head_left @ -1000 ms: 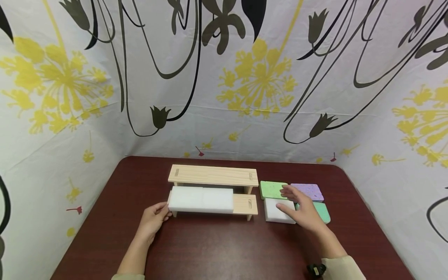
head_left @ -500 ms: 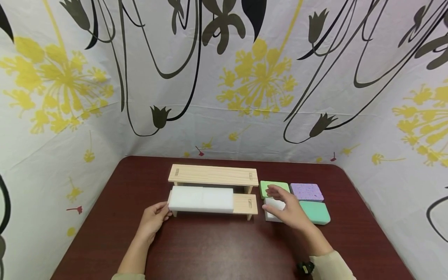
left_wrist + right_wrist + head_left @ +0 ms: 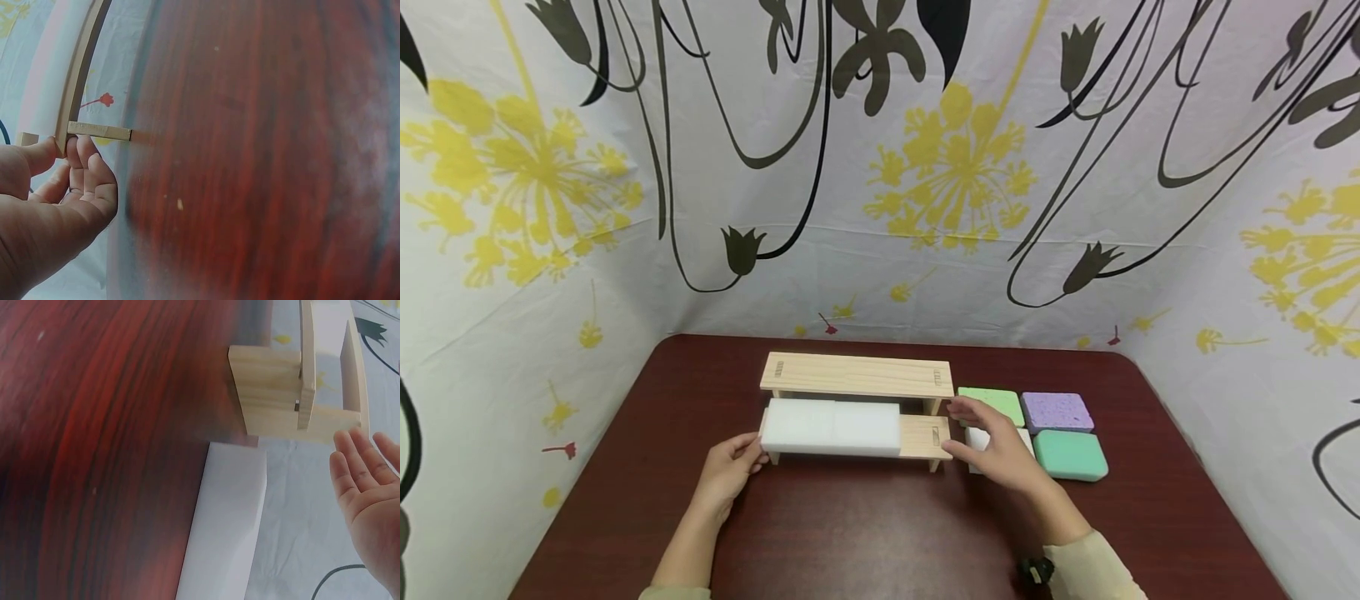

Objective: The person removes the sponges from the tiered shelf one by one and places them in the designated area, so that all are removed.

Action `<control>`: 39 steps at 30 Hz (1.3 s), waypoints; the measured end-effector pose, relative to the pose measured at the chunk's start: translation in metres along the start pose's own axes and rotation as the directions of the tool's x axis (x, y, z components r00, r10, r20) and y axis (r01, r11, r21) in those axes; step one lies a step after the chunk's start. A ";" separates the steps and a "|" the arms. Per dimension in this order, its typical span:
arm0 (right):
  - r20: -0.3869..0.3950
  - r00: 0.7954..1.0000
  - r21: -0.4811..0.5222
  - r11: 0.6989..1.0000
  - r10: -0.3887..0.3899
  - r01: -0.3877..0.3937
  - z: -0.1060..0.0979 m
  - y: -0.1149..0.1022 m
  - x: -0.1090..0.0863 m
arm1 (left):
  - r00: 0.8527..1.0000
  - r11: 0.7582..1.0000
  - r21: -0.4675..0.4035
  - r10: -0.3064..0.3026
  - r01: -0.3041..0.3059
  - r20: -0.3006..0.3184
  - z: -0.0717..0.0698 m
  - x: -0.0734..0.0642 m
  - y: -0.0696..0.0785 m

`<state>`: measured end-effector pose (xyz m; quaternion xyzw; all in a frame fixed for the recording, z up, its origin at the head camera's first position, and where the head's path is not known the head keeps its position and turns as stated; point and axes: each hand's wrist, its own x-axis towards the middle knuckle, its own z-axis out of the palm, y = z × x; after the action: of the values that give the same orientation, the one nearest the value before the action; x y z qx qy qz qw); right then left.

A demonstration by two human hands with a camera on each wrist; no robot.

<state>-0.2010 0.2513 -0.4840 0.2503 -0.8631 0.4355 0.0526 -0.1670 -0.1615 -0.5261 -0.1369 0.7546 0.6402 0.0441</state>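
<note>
A two-tier wooden shelf stands on the table. Two white sponge-like blocks lie side by side on its lower front board, covering all but the right part. My left hand pinches the left end of that board; in the left wrist view the thumb is on top and curled fingers are underneath. My right hand, fingers apart and holding nothing, hovers by the shelf's right end. Contact there cannot be told. Beneath this hand, a third white block lies on the table, partly hidden in the head view.
Right of the shelf lie a light green sponge, a speckled purple sponge and a teal sponge. The shelf's upper back board is bare. A patterned cloth encloses the dark red table.
My right hand has moved left from above the sponges to the shelf's right end, uncovering the teal and purple ones. The left hand stays on the board's left end.
</note>
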 end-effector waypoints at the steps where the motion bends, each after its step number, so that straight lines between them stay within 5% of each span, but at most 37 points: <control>1: 0.003 1.000 0.003 1.000 -0.001 0.001 0.001 -0.001 0.001 | 1.000 1.000 0.000 0.000 0.000 0.002 0.000 0.000 0.000; 15: 0.048 0.999 -0.004 1.000 -0.005 0.006 0.017 -0.008 0.009 | 1.000 1.000 -0.003 0.000 0.000 -0.001 0.000 0.002 -0.001; 39: 0.120 0.993 -0.167 0.986 -0.005 0.025 0.045 -0.020 0.026 | 1.000 1.000 -0.010 0.006 -0.006 0.003 0.000 0.002 -0.002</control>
<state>-0.2088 0.1963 -0.4895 0.2769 -0.8965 0.3450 0.0251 -0.1679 -0.1622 -0.5282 -0.1337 0.7517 0.6443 0.0427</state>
